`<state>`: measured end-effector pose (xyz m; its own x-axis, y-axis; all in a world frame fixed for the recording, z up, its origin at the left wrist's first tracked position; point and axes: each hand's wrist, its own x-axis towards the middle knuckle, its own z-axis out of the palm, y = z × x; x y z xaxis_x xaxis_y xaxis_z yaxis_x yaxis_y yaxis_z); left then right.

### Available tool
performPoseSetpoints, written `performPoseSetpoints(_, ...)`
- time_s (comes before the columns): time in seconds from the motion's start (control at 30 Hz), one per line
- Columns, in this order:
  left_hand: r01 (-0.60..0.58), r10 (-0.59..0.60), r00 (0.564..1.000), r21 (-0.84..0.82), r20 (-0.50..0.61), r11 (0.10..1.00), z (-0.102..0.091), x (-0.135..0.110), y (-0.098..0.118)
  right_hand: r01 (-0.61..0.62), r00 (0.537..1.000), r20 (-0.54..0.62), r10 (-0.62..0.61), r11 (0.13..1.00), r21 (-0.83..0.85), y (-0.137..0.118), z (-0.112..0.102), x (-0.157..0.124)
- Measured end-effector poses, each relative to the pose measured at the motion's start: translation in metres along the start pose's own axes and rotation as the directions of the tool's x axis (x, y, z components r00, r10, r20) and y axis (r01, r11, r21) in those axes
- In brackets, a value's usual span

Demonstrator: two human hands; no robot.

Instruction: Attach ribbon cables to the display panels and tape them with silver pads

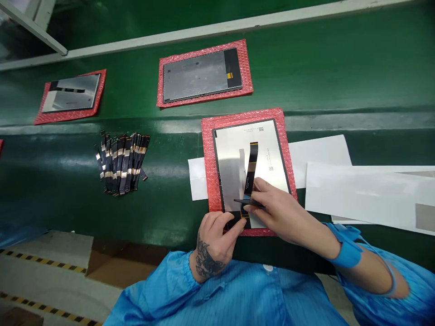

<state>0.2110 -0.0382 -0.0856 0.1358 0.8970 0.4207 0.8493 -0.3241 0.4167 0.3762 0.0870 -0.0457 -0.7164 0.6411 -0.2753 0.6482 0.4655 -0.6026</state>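
Observation:
A display panel [228, 172] with a silvery back lies on red bubble wrap [211, 181] in front of me. A black flex cable [252, 165] stretches lengthwise over it, its lower end near the panel's dark bottom edge. My right hand [277, 210] is closed around a thin black pointed tool, likely tweezers [240, 200], which crosses the cable's lower part. At the lower left corner, my left hand [217, 242] rests on the panel, thumb and forefinger apart, with the thumb tip beside the cable's end. My fingers partly hide where cable and panel meet.
Several loose flex cables [122, 163] lie piled on the green bench to the left. Two more panels on red wrap, one at far left [81, 97] and one at back centre [193, 79], sit farther away. White sheets [367, 190] lie at right.

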Motion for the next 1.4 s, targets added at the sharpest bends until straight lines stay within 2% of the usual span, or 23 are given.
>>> performPoseSetpoints(0.4, -0.116, 0.120, 0.992, 0.085, -0.036, 0.990, 0.002, 0.004, 0.001, 0.016, 1.000, -0.017, -0.016, 1.000, 0.026, 0.003, 0.002, 0.000)
performPoseSetpoints(0.7, -0.103, 0.103, 0.995, 0.141, 0.003, 0.985, 0.001, 0.001, 0.001, 0.022, 1.000, 0.000, -0.022, 0.999, 0.030, 0.006, 0.004, 0.000)
performPoseSetpoints(0.87, -0.055, 0.053, 0.998, 0.143, 0.018, 0.988, 0.002, 0.005, 0.006, 0.043, 0.999, -0.031, -0.043, 0.999, 0.000, 0.002, 0.006, 0.001)
performPoseSetpoints(0.97, -0.033, 0.031, 0.999, 0.113, 0.021, 0.993, 0.002, 0.005, 0.008, -0.030, 0.994, -0.108, 0.023, 0.997, -0.068, 0.000, 0.007, -0.002)
performPoseSetpoints(1.03, -0.012, 0.013, 1.000, 0.064, -0.010, 0.998, 0.000, 0.002, 0.006, -0.164, 0.954, -0.274, 0.122, 0.977, -0.134, 0.004, 0.006, -0.010)
performPoseSetpoints(1.1, 0.038, -0.037, 0.997, 0.012, -0.061, 0.999, -0.003, -0.005, 0.000, -0.297, 0.865, -0.461, 0.198, 0.942, -0.154, 0.012, 0.005, -0.026)
performPoseSetpoints(1.17, 0.115, -0.115, 0.989, -0.005, -0.090, 0.993, -0.009, -0.012, -0.006, -0.364, 0.785, -0.575, 0.230, 0.922, -0.128, 0.021, 0.007, -0.048)
performPoseSetpoints(1.23, 0.214, -0.213, 0.974, 0.005, -0.073, 0.977, -0.016, -0.017, -0.011, -0.391, 0.757, -0.594, 0.272, 0.917, -0.079, 0.027, 0.012, -0.072)
performPoseSetpoints(1.33, 0.344, -0.343, 0.939, -0.049, 0.024, 0.938, -0.023, -0.020, -0.014, -0.418, 0.773, -0.496, 0.396, 0.905, 0.072, 0.031, 0.024, -0.095)
performPoseSetpoints(1.4, 0.394, -0.387, 0.918, -0.122, 0.082, 0.911, -0.023, -0.018, -0.015, -0.426, 0.773, -0.425, 0.470, 0.882, 0.201, 0.030, 0.028, -0.097)
